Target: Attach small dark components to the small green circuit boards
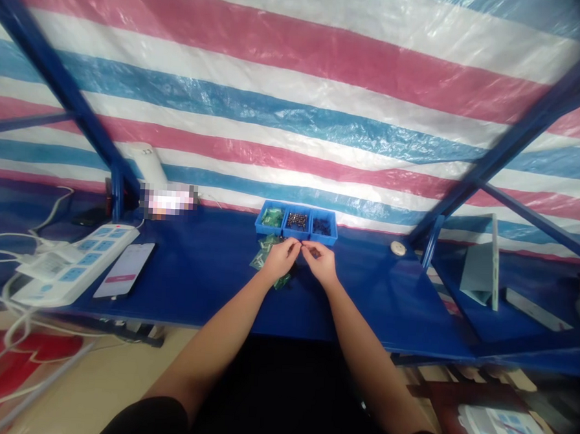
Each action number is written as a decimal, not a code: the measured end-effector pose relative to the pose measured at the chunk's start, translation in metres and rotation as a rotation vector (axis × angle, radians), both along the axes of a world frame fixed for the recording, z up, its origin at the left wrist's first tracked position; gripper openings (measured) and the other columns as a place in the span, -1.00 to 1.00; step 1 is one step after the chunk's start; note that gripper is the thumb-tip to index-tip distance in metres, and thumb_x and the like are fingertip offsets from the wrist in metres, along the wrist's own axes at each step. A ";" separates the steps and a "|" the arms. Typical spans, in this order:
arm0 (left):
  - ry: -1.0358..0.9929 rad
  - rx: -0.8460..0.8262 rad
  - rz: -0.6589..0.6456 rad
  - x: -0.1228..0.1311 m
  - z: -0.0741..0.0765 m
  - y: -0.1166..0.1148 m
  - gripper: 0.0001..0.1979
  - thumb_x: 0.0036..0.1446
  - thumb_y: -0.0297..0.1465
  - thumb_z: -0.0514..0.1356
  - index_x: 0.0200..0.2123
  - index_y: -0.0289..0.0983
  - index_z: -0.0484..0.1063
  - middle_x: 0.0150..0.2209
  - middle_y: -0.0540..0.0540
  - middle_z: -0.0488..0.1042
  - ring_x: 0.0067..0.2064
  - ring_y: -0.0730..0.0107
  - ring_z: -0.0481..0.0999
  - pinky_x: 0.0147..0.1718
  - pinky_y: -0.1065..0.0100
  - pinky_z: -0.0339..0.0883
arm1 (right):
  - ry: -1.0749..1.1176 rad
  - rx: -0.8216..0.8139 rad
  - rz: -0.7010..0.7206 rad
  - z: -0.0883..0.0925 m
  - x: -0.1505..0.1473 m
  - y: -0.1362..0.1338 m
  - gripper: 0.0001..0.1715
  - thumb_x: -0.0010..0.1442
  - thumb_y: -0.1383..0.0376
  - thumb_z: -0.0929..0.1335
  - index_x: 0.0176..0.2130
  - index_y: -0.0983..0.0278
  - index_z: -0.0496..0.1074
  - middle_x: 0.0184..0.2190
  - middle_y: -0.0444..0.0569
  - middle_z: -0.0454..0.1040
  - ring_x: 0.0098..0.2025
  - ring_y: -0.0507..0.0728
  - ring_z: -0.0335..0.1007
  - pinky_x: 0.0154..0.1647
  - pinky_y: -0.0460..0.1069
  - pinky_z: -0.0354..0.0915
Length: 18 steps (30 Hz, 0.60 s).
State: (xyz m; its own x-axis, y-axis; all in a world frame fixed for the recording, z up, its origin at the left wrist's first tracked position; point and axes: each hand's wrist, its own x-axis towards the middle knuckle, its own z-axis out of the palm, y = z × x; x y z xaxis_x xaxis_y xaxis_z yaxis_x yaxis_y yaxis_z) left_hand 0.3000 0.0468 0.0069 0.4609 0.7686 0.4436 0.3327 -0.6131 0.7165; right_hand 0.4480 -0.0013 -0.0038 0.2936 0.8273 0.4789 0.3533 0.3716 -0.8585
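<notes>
My left hand (282,259) and my right hand (321,261) meet fingertip to fingertip over the blue table (209,284), just in front of a row of three small blue bins (297,222). The fingers of both are pinched together on something too small to make out. Several small green circuit boards (263,251) lie on the table under and beside my left hand. The left bin holds green boards, the middle bin small dark and metallic parts, the right bin dark parts.
A white power strip (73,264) with plugs and cables lies at the left, a phone (124,270) beside it. A small round white object (398,248) sits right of the bins. Blue frame posts rise on both sides; a striped tarp hangs behind.
</notes>
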 end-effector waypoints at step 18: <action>0.025 0.004 -0.005 0.001 0.000 0.000 -0.73 0.34 -0.23 -0.06 -0.26 -0.20 0.35 -0.49 0.04 0.39 -0.45 0.43 0.40 -0.40 0.42 0.23 | -0.021 -0.016 0.014 0.000 -0.001 0.001 -0.69 0.14 0.12 0.38 -0.17 0.23 0.57 -0.30 -0.02 0.59 -0.34 0.12 0.50 -0.23 0.02 0.46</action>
